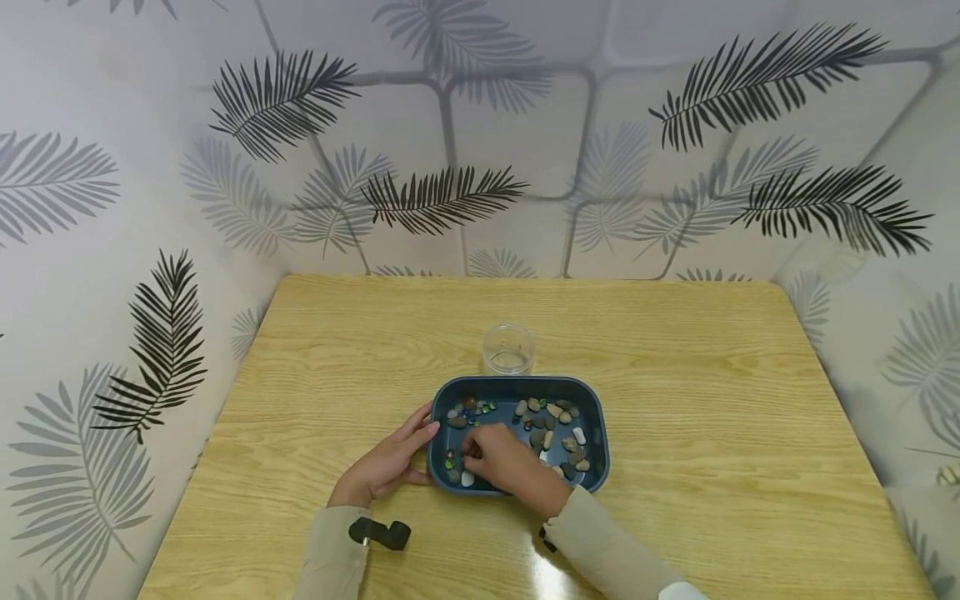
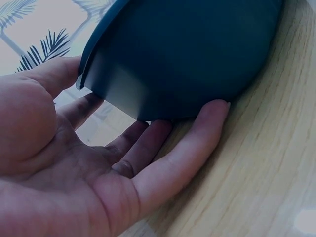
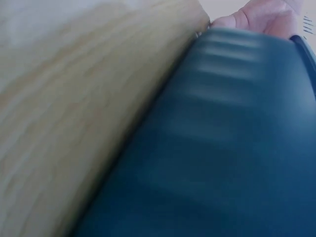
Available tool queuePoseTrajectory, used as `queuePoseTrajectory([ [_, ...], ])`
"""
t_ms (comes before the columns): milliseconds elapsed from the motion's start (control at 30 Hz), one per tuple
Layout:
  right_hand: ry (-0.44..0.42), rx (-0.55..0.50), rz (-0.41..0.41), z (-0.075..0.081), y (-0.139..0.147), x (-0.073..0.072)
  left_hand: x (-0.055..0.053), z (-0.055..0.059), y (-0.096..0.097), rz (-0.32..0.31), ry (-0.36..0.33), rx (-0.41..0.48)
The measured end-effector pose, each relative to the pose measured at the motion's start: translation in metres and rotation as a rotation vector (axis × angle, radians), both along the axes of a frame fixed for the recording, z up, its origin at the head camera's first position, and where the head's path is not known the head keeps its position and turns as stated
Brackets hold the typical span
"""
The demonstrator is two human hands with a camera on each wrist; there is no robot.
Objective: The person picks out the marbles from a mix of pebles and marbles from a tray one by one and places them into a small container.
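Note:
A dark blue rectangular basin (image 1: 517,385) holds pebbles and small shiny glass pieces. My left hand (image 1: 386,465) holds its left side, the thumb at the rim and the other fingers spread along the outer wall and base, as the left wrist view shows. Inside the basin, my right hand (image 1: 504,457) reaches down with bent fingers at the left part, beside a white pebble (image 1: 468,478). Whether anything is between those fingertips is hidden. Glass pieces (image 1: 471,412) lie at the back left, while mixed pebbles (image 1: 551,433) cover much of the right half.
Just behind the basin stands a clear round container (image 1: 508,350). Everything rests on a wooden table (image 1: 712,400), with a patterned wall (image 1: 570,167) at its far edge. The right wrist view is mostly filled by the basin's outer wall (image 3: 212,148).

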State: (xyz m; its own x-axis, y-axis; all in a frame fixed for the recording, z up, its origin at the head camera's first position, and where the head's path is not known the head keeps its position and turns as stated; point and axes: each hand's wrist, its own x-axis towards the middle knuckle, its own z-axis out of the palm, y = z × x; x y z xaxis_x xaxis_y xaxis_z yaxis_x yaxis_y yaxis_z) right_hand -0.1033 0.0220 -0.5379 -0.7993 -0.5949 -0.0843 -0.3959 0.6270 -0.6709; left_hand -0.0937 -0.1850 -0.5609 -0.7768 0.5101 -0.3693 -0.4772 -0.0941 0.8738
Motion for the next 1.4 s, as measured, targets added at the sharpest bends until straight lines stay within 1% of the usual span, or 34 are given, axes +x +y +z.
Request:
queuePoseTrajectory([
  [133,0.016,-0.069,-0.020,0.004,0.010,-0.002,0.000,-0.001,0.000,-0.002,-0.001,-0.001],
  [367,0.030,-0.141,-0.104,0.012,0.031,-0.005,0.000,-0.001,0.000,0.009,-0.006,-0.019],
  [600,0.114,-0.181,-0.162,0.019,0.052,-0.007,-0.001,-0.001,0.000,0.008,-0.002,-0.014],
  [833,0.169,-0.281,-0.183,0.022,0.072,-0.009,-0.001,-0.002,0.000,0.005,0.004,-0.022],
  [1000,0.218,-0.266,-0.218,0.023,0.087,-0.013,0.000,-0.001,0.000,0.010,0.002,-0.031],
  [1133,0.249,-0.256,-0.251,0.028,0.098,-0.017,0.000,-0.001,0.000,0.010,0.004,-0.033],
  [1267,0.286,-0.241,-0.257,0.035,0.109,-0.022,0.000,-0.002,0.000,0.007,0.005,-0.026],
  [1400,0.296,-0.223,-0.263,0.041,0.115,-0.028,0.000,-0.002,0.000,0.004,0.006,-0.019],
])
